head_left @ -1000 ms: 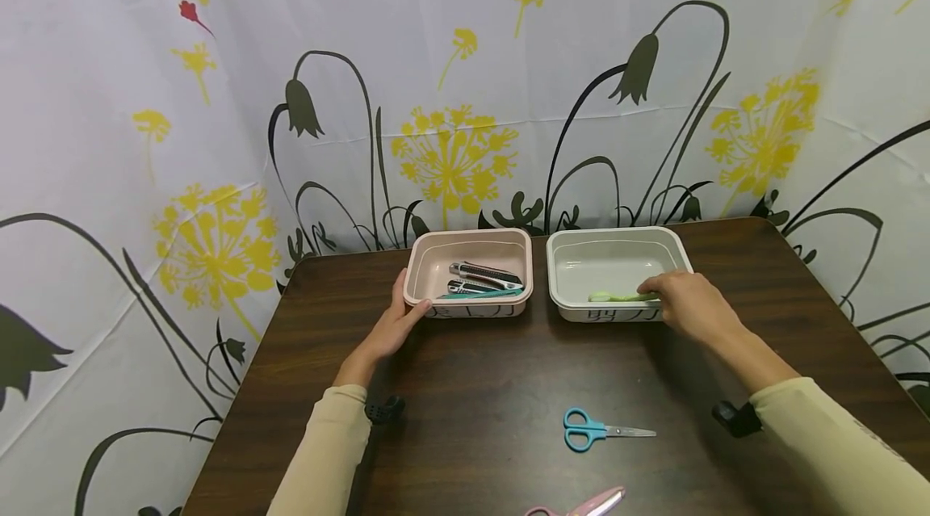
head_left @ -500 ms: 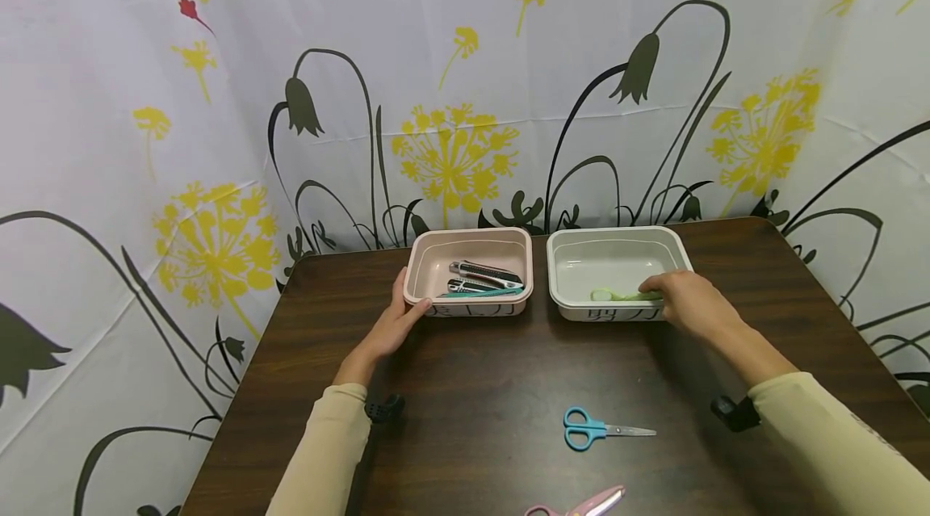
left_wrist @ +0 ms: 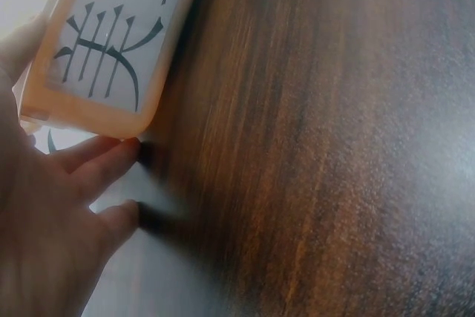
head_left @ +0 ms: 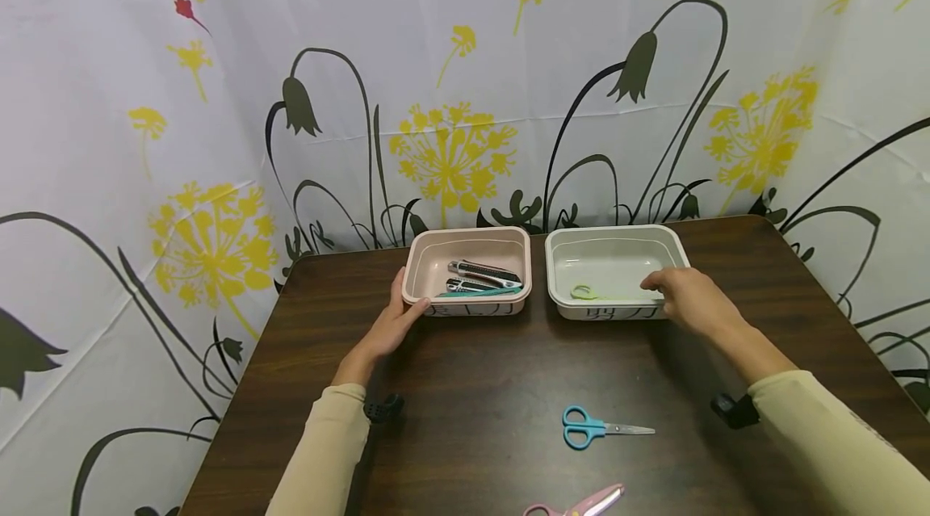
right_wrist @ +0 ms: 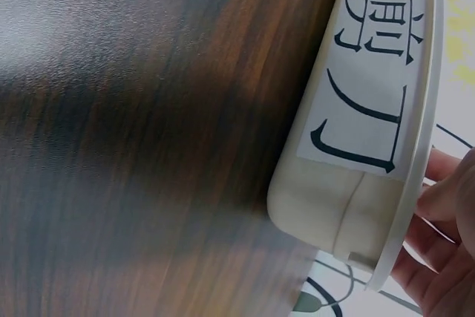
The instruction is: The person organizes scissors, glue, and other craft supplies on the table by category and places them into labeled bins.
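My left hand (head_left: 388, 325) holds the front left corner of a pink plastic bin (head_left: 417, 266), thumb at the front rim and fingers along its end wall. Inside are several box cutters (head_left: 485, 272), black-and-silver ones and a teal one. To the right stands a pale grey bin (head_left: 555, 278). Pale green scissors (head_left: 584, 291) lie in it near the front wall, handle toward the left. My right hand (head_left: 693, 302) hovers over that bin's front right corner, fingers loosely bent past the rim in the right wrist view, its fingertips just right of the scissors.
Blue-handled scissors (head_left: 588, 427) lie on the dark wooden table (head_left: 465, 387), blades pointing right. Pink scissors (head_left: 584, 504) lie at the bottom edge of the head view, partly cut off. Both bins carry labels on their front walls. A flower-print curtain (head_left: 450, 56) hangs behind the table.
The green scissors, earlier at my right fingertips, have slid left inside the grey bin, and my right hand has let go of them. My left hand stays at the pink bin.
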Available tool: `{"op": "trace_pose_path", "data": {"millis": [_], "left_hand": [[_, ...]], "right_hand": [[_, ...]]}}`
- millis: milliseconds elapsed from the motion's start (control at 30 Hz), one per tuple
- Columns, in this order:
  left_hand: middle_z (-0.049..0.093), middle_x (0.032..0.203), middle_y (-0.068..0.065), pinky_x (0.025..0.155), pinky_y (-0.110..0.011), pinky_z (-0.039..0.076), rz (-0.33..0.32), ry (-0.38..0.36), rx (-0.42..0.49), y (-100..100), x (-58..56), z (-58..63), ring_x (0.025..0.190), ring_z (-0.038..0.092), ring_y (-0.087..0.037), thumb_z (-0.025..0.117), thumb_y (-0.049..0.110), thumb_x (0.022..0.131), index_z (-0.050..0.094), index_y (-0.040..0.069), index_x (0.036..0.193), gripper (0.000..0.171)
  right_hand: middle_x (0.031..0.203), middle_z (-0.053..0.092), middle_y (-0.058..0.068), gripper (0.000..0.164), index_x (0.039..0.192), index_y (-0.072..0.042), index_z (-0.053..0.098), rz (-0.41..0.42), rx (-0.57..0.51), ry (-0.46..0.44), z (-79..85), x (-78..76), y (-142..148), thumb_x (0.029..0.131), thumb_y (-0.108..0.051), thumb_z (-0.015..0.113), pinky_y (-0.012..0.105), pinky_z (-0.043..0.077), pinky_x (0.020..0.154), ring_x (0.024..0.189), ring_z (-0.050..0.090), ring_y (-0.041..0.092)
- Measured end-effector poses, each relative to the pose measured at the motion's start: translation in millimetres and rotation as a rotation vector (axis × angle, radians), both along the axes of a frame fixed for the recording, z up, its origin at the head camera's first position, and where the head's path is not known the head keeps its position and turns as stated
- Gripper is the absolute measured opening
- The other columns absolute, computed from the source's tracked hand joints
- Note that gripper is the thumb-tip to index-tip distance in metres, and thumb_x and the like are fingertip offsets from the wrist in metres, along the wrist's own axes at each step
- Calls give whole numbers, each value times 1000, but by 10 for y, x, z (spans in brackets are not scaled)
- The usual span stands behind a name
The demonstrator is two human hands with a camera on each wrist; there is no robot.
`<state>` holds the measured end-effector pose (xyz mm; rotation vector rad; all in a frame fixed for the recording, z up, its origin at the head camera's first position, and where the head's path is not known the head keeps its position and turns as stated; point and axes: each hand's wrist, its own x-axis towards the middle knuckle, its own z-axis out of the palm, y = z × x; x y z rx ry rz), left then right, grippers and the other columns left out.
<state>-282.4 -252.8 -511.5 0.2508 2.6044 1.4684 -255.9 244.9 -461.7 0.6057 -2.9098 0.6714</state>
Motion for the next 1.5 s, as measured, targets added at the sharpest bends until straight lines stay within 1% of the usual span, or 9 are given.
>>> {"op": "trace_pose_path", "data": {"millis": [133, 333, 533, 767, 867, 1033, 1267, 1400, 1500], "left_hand": [[21, 156, -26, 110, -55, 26, 1, 38, 2, 2, -6, -49, 137, 34, -41, 55, 34, 101, -6, 16, 157, 85], [25, 153, -29, 109, -54, 28, 6, 37, 4, 10, 11, -49, 135, 36, -40, 55, 33, 101, -5, 20, 157, 83], [25, 153, -29, 109, -54, 27, 6, 37, 15, 7, -2, -47, 135, 36, -41, 55, 32, 101, -5, 21, 157, 83], [22, 154, -30, 110, -54, 25, -4, 19, 25, -4, 0, -27, 136, 33, -42, 54, 30, 102, -7, 17, 157, 84], [21, 153, -33, 110, -56, 24, -17, 4, 39, 29, 47, 83, 136, 32, -45, 55, 26, 102, -7, 11, 156, 84], [20, 153, -35, 110, -56, 24, -31, -13, 27, 98, 150, 302, 136, 31, -47, 54, 22, 102, -6, 5, 155, 82], [20, 154, -33, 110, -56, 23, -29, -9, 32, 103, 176, 317, 137, 30, -47, 54, 24, 102, -5, 8, 156, 83], [19, 154, -33, 111, -56, 23, -35, -7, 39, 107, 174, 316, 138, 29, -47, 54, 24, 102, -6, 8, 156, 83], [19, 154, -33, 111, -56, 22, -28, -9, 31, 107, 179, 322, 138, 29, -47, 54, 24, 102, -6, 8, 156, 83]], "right_hand": [[102, 72, 15, 24, 106, 1, 72, 13, -3, 47, -1, 23, 4, 91, 7, 55, 54, 49, 81, 95, 66, 37], [103, 72, 13, 23, 106, -1, 73, 23, -8, 138, -3, 39, -1, 91, 5, 57, 53, 49, 83, 95, 67, 35], [94, 72, 8, 21, 104, -6, 74, 31, -20, 363, 11, 93, -38, 85, 0, 67, 47, 52, 68, 81, 67, 27], [88, 68, 3, 27, 104, -8, 73, 101, -15, 553, 121, 284, -149, 78, -1, 71, 38, 48, 55, 66, 60, 17], [90, 67, 2, 28, 105, -8, 73, 160, -26, 595, 129, 417, -209, 78, -2, 69, 38, 49, 56, 69, 61, 17], [101, 66, 0, 29, 113, -10, 70, 248, -5, 567, 59, 705, -299, 88, -13, 56, 40, 51, 64, 81, 63, 19], [106, 62, -6, 34, 118, -14, 69, 392, -23, 490, -248, 1171, -499, 97, -22, 44, 32, 50, 72, 90, 59, 10], [111, 59, -11, 28, 123, -18, 67, 498, -58, 411, -484, 1436, -593, 97, -25, 58, 29, 49, 74, 93, 56, 6], [115, 57, -12, 35, 126, -20, 64, 588, -19, 355, -641, 1573, -643, 92, -27, 69, 28, 50, 77, 98, 55, 5]]}}
